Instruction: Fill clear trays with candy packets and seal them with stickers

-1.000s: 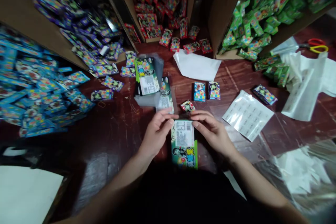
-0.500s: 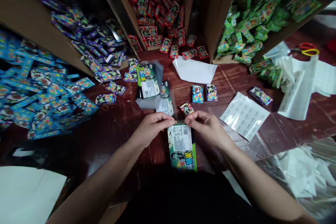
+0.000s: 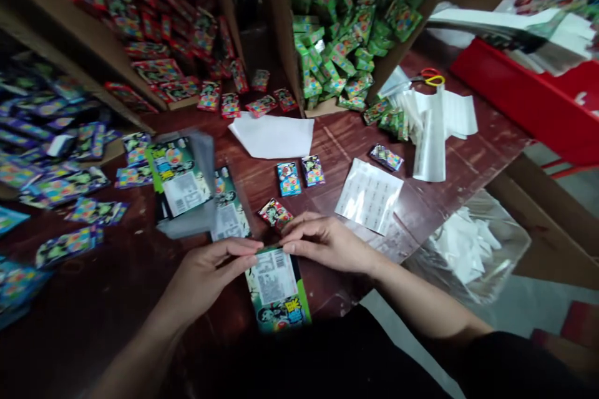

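Note:
A green-and-black printed packet (image 3: 277,290) with a white barcode label lies flat on the dark red table (image 3: 449,162) near its front edge. My left hand (image 3: 210,274) pinches the packet's top left corner. My right hand (image 3: 322,240) pinches its top right corner, fingers pressed together. Just beyond my fingers lies a small red packet (image 3: 275,213). Two more small packets, a blue one (image 3: 289,178) and a purple one (image 3: 312,170), lie side by side farther back.
Cardboard boxes at the back spill red packets (image 3: 178,75) and green packets (image 3: 337,56); blue and purple ones (image 3: 51,156) pile up at the left. A stack of larger packets (image 3: 185,187), a label sheet (image 3: 369,194), white paper (image 3: 274,135), scissors (image 3: 430,78) and a red crate (image 3: 528,100) lie around.
The view has swung to the right, so everything sits further left in the picture. Both hands still pinch the packet's top edge, which now lies slightly tilted.

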`<state>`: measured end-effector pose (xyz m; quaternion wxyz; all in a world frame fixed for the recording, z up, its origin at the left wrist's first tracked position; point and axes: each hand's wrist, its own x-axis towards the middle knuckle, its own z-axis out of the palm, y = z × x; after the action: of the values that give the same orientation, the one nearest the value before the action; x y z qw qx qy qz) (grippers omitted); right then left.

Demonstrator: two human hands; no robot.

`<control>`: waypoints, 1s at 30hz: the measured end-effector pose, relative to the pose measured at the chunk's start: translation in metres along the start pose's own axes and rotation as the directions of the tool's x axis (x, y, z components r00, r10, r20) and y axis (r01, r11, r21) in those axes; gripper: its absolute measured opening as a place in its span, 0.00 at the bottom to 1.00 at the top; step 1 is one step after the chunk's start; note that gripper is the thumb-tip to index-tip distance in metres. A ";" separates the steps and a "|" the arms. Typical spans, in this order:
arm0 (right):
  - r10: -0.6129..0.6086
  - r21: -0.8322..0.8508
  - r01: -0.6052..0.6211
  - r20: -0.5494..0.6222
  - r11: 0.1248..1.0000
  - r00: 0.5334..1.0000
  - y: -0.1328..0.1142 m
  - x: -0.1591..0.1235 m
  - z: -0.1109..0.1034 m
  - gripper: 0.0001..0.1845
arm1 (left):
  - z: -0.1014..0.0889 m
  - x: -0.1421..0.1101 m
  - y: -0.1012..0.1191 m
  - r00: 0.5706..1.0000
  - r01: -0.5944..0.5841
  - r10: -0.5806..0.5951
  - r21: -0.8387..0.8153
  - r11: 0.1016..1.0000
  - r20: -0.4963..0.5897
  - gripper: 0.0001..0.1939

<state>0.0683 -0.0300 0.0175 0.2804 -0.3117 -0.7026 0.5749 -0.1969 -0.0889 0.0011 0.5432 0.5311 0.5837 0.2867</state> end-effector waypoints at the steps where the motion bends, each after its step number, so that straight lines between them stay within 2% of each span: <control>1: -0.036 -0.105 0.033 -0.029 0.994 0.999 0.003 -0.001 -0.015 0.11 | 0.004 0.006 0.003 1.000 -0.016 0.015 0.022 1.000 0.020 0.09; 2: -0.063 -0.236 0.042 -0.084 0.971 0.994 0.007 -0.001 -0.034 0.13 | 0.009 0.013 0.008 0.999 -0.034 0.033 0.037 0.999 0.039 0.09; 4: -0.092 -0.530 -0.056 -0.248 0.846 0.964 0.021 -0.001 -0.080 0.16 | 0.025 0.030 0.020 0.993 -0.080 0.076 0.035 0.996 0.092 0.08; 6: -0.052 -0.737 -0.286 -0.398 0.612 0.916 0.039 0.000 -0.128 0.18 | 0.048 0.050 0.035 0.976 -0.132 0.131 -0.008 0.991 0.172 0.07; 8: -0.005 -0.777 -0.359 -0.422 0.517 0.906 0.057 0.004 -0.164 0.17 | 0.077 0.072 0.049 0.947 -0.180 0.186 -0.048 0.983 0.263 0.05; 10: 0.030 -0.785 -0.350 -0.391 0.512 0.920 0.071 0.007 -0.185 0.16 | 0.107 0.089 0.060 0.911 -0.224 0.225 -0.044 0.974 0.345 0.03; 13: 0.057 -0.787 -0.324 -0.347 0.525 0.936 0.083 0.009 -0.190 0.13 | 0.141 0.102 0.069 0.864 -0.302 0.262 0.026 0.953 0.430 0.01; 16: 0.071 -0.759 -0.284 -0.302 0.586 0.951 0.086 0.005 -0.179 0.09 | 0.150 0.106 0.074 0.858 -0.378 0.303 0.110 0.919 0.414 0.02; 19: 0.073 -0.699 -0.234 -0.252 0.676 0.965 0.078 -0.001 -0.164 0.08 | 0.141 0.124 0.077 0.889 -0.448 0.414 0.185 0.875 0.195 0.12; 21: 0.065 -0.629 -0.198 -0.228 0.752 0.972 0.068 -0.004 -0.155 0.10 | 0.135 0.144 0.078 0.896 -0.443 0.440 0.137 0.886 0.050 0.22; 22: 0.055 -0.578 -0.179 -0.225 0.796 0.973 0.062 -0.005 -0.151 0.11 | 0.134 0.155 0.077 0.909 -0.417 0.417 0.073 0.906 0.027 0.25; 24: 0.036 -0.467 -0.149 -0.242 0.871 0.970 0.052 -0.008 -0.148 0.13 | 0.135 0.174 0.076 0.938 -0.333 0.339 -0.074 0.940 0.076 0.25; 26: 0.039 -0.395 -0.145 -0.265 0.907 0.963 0.048 -0.012 -0.150 0.15 | 0.139 0.187 0.075 0.946 -0.275 0.295 -0.148 0.950 0.137 0.19; 28: 0.081 -0.372 -0.188 -0.283 0.909 0.956 0.050 -0.018 -0.155 0.18 | 0.144 0.191 0.075 0.940 -0.279 0.302 -0.151 0.948 0.159 0.13; 30: 0.143 -0.327 -0.245 -0.304 0.913 0.942 0.056 -0.026 -0.162 0.20 | 0.147 0.192 0.075 0.927 -0.310 0.328 -0.121 0.943 0.180 0.12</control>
<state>0.2137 0.0608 -0.0090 0.2537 -0.5031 -0.7156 0.4128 -0.0061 0.0746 -0.0295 0.5681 0.6196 0.4191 0.3431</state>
